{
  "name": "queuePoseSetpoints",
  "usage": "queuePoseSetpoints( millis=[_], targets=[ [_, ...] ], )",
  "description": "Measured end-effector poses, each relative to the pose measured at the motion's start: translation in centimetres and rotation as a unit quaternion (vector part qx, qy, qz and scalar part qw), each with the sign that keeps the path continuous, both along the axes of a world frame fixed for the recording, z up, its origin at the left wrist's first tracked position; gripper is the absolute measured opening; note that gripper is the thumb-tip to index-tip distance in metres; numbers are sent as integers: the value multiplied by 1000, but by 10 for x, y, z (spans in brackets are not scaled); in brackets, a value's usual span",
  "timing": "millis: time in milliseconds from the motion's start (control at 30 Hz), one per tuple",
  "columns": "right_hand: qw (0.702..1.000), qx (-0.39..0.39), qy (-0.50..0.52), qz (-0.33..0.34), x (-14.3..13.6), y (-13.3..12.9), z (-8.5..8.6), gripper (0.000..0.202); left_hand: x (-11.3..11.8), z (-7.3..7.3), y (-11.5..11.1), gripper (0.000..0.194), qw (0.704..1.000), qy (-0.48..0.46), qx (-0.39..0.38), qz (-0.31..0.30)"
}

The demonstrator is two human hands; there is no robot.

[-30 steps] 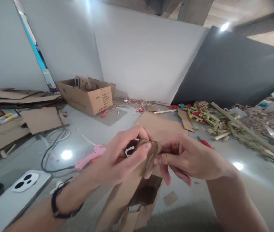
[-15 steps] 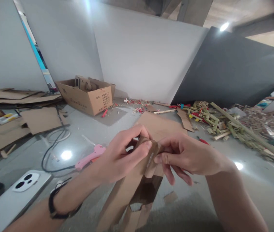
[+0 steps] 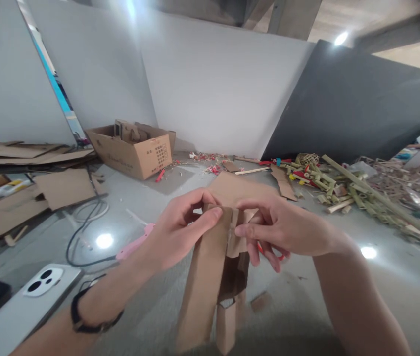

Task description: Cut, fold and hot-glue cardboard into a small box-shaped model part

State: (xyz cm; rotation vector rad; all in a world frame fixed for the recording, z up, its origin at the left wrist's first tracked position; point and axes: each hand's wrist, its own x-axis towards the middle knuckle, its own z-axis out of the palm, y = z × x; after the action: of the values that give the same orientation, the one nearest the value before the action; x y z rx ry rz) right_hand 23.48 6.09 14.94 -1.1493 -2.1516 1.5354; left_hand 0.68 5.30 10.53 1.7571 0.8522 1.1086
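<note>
A long folded cardboard piece [image 3: 204, 282] with a dark opening in its right side stands between my hands. My left hand [image 3: 185, 222] pinches its upper left edge between thumb and fingers. On the other side, my right hand [image 3: 276, 225] grips a small flap [image 3: 236, 242] at the top of the same piece, thumb in front. A red bit of something shows behind my right fingers, mostly hidden. Beside my left forearm lies a pink glue gun [image 3: 135, 243], partly covered by the arm. Flat cardboard [image 3: 239, 185] rests on the floor beyond my hands.
An open cardboard box [image 3: 131, 153] stands at the back left, near stacked cardboard sheets [image 3: 20, 153]. A white phone [image 3: 27, 306] lies at the lower left, by a dark cable [image 3: 70, 252]. Bamboo pieces [image 3: 328, 183] are heaped on the right. A cardboard scrap [image 3: 260, 301] lies nearby.
The cardboard piece has turned more upright in view, its lower end swinging right. My left hand has shifted slightly left, and the flap by my right fingers shows more.
</note>
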Motion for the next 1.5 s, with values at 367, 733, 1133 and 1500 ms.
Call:
queuePoseSetpoints(
  millis=[367, 733, 1133, 1500],
  targets=[
    [998, 31, 16, -48, 2, -7, 8, 44, 3, 4, -2, 26, 1000, -17, 24, -10],
    [998, 45, 19, -37, 2, -5, 10, 25, 5, 2, -1, 24, 999, -31, 33, -19],
    [992, 104, 16, -66, 16, -3, 12, 28, 7, 3, -4, 23, 999, -30, 18, 15],
    [916, 333, -152, -165, 6, -30, 0, 31, -6, -48, -17, 30, 988, -64, -37, 133]
  ],
)
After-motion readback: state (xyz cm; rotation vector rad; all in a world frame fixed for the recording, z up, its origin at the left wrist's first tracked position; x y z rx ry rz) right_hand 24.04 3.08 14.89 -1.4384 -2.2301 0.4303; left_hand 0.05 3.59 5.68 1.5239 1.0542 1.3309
